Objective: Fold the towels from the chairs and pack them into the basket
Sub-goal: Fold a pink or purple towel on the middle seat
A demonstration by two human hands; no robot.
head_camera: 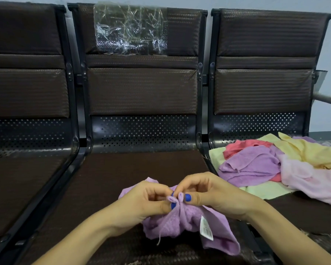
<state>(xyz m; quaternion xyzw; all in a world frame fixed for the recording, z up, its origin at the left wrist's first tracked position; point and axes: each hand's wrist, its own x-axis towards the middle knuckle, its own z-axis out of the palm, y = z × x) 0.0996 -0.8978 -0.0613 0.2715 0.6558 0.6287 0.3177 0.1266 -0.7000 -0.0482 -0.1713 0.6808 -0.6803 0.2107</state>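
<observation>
One head-worn view looks forward and down, close above the left hand (148, 200) and right hand (204, 194), with the chairs (141, 92) just beyond them.

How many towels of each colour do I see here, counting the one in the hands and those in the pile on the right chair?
Purple towels: 2, one held by both hands, one in the pile
Yellow towel: 1
Light green towel: 1
Red towel: 1
Pale pink towel: 1
Total: 6 visible; the pile overlaps, so more may be hidden.
</observation>
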